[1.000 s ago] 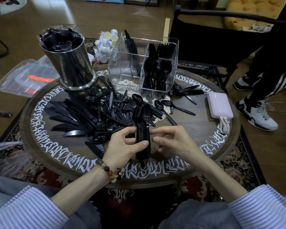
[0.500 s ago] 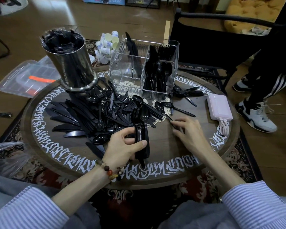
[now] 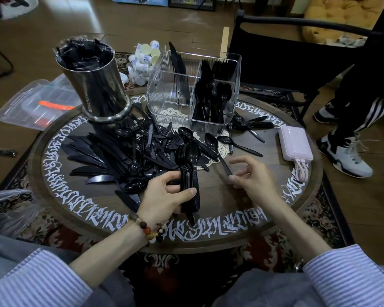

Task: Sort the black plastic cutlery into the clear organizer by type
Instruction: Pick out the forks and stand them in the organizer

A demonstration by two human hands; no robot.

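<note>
I have the round table (image 3: 60,196) filling most of my view, its rim lettered in white. At its far side stands the clear organizer (image 3: 162,94): forks and spoons upright in its right compartments, a few knives in the far left one, and the near left compartment bare. Left of it is a steel canister (image 3: 98,89) stuffed with black wrappers. Between the canister and me spreads the loose pile of cutlery (image 3: 120,151), knives fanned to the left, forks and spoons tangled in the middle. A pink power bank (image 3: 295,142) lies at the right edge.

My left hand (image 3: 164,196) is wrapped around the handles of a nested stack of spoons (image 3: 190,173), thumb pressed across the front, fingers curled behind, bowls pointing away from me. My right hand (image 3: 253,176) pinches the handle end of a single spoon (image 3: 215,149) between thumb and forefinger tip, the other fingers loosely curled; its bowl rests near the doily.

I judge these pieces to be very light, thin and slick, stiff enough to lift by the handle but prone to flex and skid. The stack should hold best gripped mid-handle, where the nested shafts lock together; pinching near the bowls would probably let them fan apart.
</note>
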